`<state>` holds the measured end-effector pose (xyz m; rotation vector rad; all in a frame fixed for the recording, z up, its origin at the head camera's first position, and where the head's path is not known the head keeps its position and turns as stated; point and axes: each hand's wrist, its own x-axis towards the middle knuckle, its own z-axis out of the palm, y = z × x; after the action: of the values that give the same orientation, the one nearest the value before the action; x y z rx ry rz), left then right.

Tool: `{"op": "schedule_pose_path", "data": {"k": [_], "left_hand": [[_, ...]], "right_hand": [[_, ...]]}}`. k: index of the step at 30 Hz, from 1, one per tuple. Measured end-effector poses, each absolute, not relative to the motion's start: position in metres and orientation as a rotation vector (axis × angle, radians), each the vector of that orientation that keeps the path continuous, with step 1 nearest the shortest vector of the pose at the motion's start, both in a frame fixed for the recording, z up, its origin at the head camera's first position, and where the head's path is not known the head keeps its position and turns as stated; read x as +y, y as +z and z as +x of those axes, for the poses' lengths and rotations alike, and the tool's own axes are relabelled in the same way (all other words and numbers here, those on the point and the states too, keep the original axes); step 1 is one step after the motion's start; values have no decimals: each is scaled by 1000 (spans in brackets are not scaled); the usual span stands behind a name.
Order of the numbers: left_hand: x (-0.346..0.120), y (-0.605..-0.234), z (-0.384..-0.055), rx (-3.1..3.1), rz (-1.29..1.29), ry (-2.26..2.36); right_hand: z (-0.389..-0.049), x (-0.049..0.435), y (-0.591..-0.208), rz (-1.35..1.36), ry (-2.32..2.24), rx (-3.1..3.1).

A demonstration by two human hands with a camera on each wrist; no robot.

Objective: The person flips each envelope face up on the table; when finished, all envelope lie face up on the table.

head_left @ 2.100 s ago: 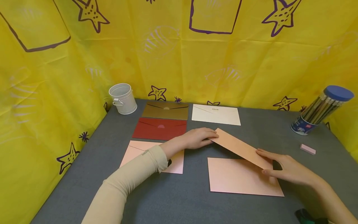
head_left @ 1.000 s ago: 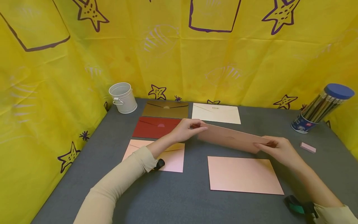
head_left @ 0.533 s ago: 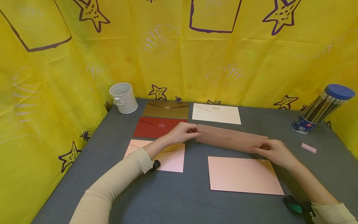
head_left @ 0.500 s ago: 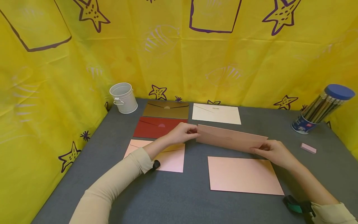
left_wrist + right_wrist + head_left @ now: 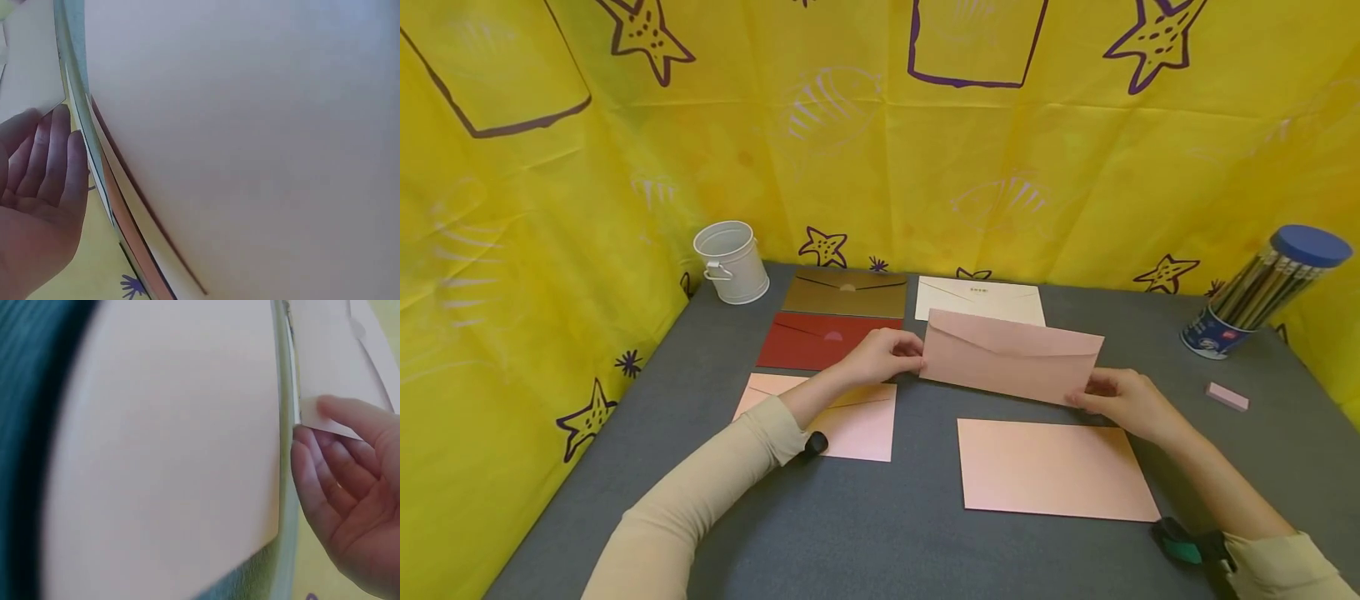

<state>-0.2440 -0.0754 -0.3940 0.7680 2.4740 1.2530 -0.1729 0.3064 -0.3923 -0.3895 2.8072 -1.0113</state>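
Observation:
A pink envelope (image 5: 1011, 358) is held raised and tilted above the table, its flap side facing the head camera. My left hand (image 5: 883, 356) pinches its left edge between thumb and fingers. At the lower right corner, my right hand (image 5: 1123, 402) grips it the same way, and the right wrist view shows the thumb on the face with fingers behind. Just below lies a second pink envelope (image 5: 1052, 471), plain side up. Under the left forearm, partly covered, is a third pink envelope (image 5: 857, 425) with its flap showing.
A red envelope (image 5: 805, 343), a gold envelope (image 5: 842, 296) and a white envelope (image 5: 955, 293) lie toward the back. A small white bucket (image 5: 737, 267) stands back left. At right are a tub of pencils (image 5: 1221, 333) and a pink eraser (image 5: 1227, 397). A yellow cloth (image 5: 880, 167) hangs behind.
Both hands have lifted the pink envelope off the one beneath and turned it so its flap side faces the head camera. Lately its top edge has tipped up, overlapping the white envelope.

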Motion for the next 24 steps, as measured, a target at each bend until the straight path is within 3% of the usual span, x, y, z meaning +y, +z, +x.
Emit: {"op": "schedule_pose_path", "data": {"k": [12, 24], "left_hand": [[-78, -393, -239, 2155, 249, 1685], [-79, -397, -232, 2364, 215, 1522]], "right_hand": [[-182, 293, -391, -124, -1226, 2650], [-186, 283, -394, -121, -1147, 2666]]}}
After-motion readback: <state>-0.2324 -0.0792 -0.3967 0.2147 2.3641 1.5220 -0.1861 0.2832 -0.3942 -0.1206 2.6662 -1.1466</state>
